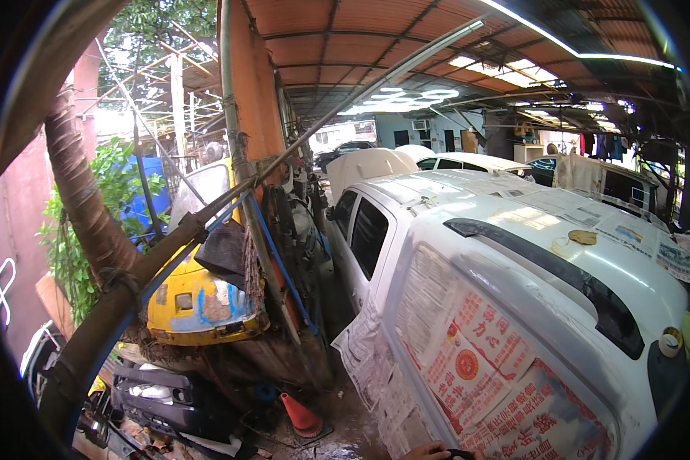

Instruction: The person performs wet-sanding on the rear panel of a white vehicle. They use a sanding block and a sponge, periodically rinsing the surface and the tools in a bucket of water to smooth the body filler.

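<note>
- A hand (429,452) shows only as fingertips at the bottom edge, touching a dark object (460,455); whether its grip is shut cannot be told, nor which hand.
- Just above, red-and-white papers (475,368) mask the white car (514,253).
- A narrow wet passage (345,414) with an orange cone (300,416) separates car and yellow vehicle (199,307).

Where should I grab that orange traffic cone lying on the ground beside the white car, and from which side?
Grip the orange traffic cone around its narrow upper taper, coming from above on the white car side. It seems to lean, tip toward the upper left and wide base low, and junk crowds its left. The taper looks slim enough for one hand.
</note>
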A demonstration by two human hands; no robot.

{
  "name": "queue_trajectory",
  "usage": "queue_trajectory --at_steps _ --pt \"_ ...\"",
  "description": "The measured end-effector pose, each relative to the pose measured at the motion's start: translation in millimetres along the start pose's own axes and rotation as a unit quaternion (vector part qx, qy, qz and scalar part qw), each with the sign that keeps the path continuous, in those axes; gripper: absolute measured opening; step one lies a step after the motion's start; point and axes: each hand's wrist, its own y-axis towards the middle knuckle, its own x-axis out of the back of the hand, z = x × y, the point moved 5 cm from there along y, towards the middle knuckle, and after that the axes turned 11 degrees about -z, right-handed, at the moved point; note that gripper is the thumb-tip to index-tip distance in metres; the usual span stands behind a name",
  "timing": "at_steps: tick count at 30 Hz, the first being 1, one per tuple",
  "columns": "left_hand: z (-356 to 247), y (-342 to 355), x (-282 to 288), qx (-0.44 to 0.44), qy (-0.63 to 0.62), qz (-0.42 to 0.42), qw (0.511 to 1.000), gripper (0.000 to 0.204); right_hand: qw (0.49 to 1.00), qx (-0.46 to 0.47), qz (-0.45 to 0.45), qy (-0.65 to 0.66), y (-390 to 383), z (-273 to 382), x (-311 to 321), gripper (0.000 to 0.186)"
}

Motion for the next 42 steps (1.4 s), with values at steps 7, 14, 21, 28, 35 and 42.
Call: queue_trajectory --at_steps 7,14,21,28,35,42 --pt "-18.1 -10.0 -3.8 0.013 -0.033 0.006 0.999 0.028 1.000 0.008 0.002 -0.015 -15.8 37.8 -4.0 0.020" --pt "5.1 -3.3 -4.4 0.016 -0.018 0.019 1.000 0.027 0.995 -0.014 -0.001 0.103 -14.9 36.0 -8.6 0.018" --pt "52.9 14.4 10.9 -0.003 0.090 0.058 0.994 0.022 0.998 -0.004 -0.009 0.060 -14.3 34.1 -7.0 0.019" --pt "27.8 10.1 2.9 -0.027 0.014 0.062 0.998 0.016 0.994 0.000 -0.027 0.103 -8.5 18.0 -6.9 0.023" --pt "28.4 12.1 4.4 -0.113 0.077 0.105 0.985 0.015 0.994 -0.030 0.009 0.104 -21.6 35.9 -15.3 0.021" --pt "-3.0 -6.8 -2.4 -0.038 0.015 0.042 0.998 0.026 0.998 0.016 -0.028 0.050 -29.4 59.2 -10.4 0.020"
